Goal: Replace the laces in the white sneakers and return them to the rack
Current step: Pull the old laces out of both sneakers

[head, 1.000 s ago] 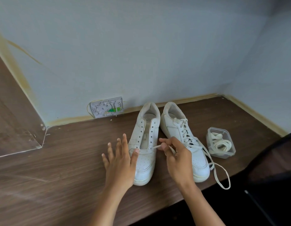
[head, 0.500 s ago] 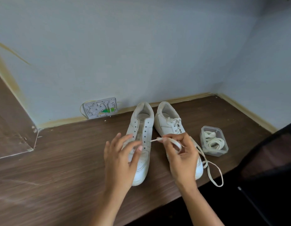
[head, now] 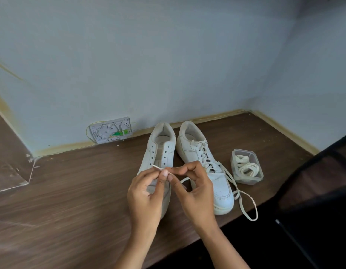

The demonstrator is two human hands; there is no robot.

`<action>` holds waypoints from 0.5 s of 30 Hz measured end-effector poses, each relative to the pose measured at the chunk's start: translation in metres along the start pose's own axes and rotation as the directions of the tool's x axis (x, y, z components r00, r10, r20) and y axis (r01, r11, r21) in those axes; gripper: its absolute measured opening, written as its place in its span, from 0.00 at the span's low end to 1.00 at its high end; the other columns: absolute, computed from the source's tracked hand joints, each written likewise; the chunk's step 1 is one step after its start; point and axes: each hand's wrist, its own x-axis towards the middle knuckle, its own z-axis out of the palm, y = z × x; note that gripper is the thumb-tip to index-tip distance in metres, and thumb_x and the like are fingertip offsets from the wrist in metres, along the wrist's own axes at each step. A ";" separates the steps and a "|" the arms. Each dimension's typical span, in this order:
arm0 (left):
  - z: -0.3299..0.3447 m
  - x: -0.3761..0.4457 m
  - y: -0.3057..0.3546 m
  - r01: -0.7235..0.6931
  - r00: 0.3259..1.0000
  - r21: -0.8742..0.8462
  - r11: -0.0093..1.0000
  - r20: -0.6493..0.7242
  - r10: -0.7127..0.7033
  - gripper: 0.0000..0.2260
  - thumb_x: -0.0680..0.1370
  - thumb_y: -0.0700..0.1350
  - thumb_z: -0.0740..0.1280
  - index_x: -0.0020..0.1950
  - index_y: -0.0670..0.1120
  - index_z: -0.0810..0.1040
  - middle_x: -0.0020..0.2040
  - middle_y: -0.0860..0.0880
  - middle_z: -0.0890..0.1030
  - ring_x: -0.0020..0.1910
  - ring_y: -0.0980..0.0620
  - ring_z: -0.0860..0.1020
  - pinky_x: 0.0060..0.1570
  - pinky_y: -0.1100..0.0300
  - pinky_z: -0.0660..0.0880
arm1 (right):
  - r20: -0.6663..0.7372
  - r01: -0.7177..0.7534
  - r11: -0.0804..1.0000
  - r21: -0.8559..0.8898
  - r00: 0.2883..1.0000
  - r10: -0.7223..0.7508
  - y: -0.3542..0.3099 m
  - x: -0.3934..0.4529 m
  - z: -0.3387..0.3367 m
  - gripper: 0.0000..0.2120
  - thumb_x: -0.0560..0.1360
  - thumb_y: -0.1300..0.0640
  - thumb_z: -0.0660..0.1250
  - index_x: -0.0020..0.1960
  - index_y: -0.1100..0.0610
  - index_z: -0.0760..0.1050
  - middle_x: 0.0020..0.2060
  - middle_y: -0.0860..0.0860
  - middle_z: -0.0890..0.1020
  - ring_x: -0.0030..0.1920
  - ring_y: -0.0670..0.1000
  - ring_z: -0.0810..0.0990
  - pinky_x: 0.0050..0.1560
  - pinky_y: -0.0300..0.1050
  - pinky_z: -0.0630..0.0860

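Two white sneakers stand side by side on a brown wooden table (head: 71, 200), toes toward me. The left sneaker (head: 160, 150) has bare eyelets and no lace. The right sneaker (head: 199, 150) is laced, and its white lace (head: 247, 206) trails off the table's front edge. My left hand (head: 146, 195) and my right hand (head: 193, 191) meet above the left sneaker's toe, both pinching one tip of that lace between thumb and fingers. The toe of the left sneaker is hidden behind my hands.
A clear plastic tub (head: 246, 167) with coiled white laces sits right of the sneakers. An open wall socket plate (head: 111, 130) with wires leans at the back wall. A dark chair back (head: 323, 191) fills the right. Walls close the back and right sides.
My left hand lifted off the left sneaker and closed on the lace tip that my right hand holds. Both hands rose together above the sneaker's toe.
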 end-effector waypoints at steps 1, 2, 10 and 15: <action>0.001 0.000 -0.001 0.016 1.000 -0.004 1.000 -0.012 -0.016 0.10 0.75 0.56 0.67 0.46 0.53 0.85 0.47 0.61 0.83 0.51 0.56 0.81 0.52 0.63 0.74 | 0.023 0.008 1.000 -0.018 1.000 -0.007 0.000 0.001 -0.002 0.09 0.73 0.65 0.73 0.47 0.62 0.73 0.43 0.48 0.86 0.50 0.48 0.84 0.52 0.39 0.78; 0.001 0.000 -0.002 0.026 0.999 -0.007 1.000 -0.023 -0.026 0.09 0.75 0.56 0.68 0.46 0.54 0.84 0.48 0.61 0.83 0.51 0.56 0.81 0.52 0.62 0.75 | 0.036 0.018 0.999 -0.045 0.999 -0.016 -0.001 0.003 -0.005 0.09 0.73 0.64 0.73 0.47 0.61 0.74 0.43 0.49 0.86 0.50 0.48 0.84 0.52 0.40 0.78; 0.000 0.003 -0.001 -0.027 1.000 0.052 0.998 -0.003 0.028 0.05 0.74 0.54 0.68 0.46 0.56 0.82 0.48 0.63 0.82 0.51 0.61 0.79 0.54 0.67 0.72 | -0.277 -0.045 0.812 -0.583 0.950 -0.147 0.022 0.041 -0.070 0.12 0.79 0.64 0.63 0.59 0.53 0.78 0.49 0.47 0.82 0.52 0.48 0.79 0.56 0.48 0.77; 0.002 0.003 -0.003 -0.058 0.998 0.081 0.995 0.025 0.056 0.07 0.75 0.54 0.67 0.46 0.54 0.83 0.48 0.62 0.83 0.50 0.61 0.80 0.54 0.64 0.73 | -0.169 -0.131 0.685 -0.716 0.986 0.013 0.042 0.050 -0.088 0.13 0.80 0.63 0.64 0.63 0.56 0.78 0.57 0.51 0.82 0.58 0.52 0.78 0.61 0.51 0.75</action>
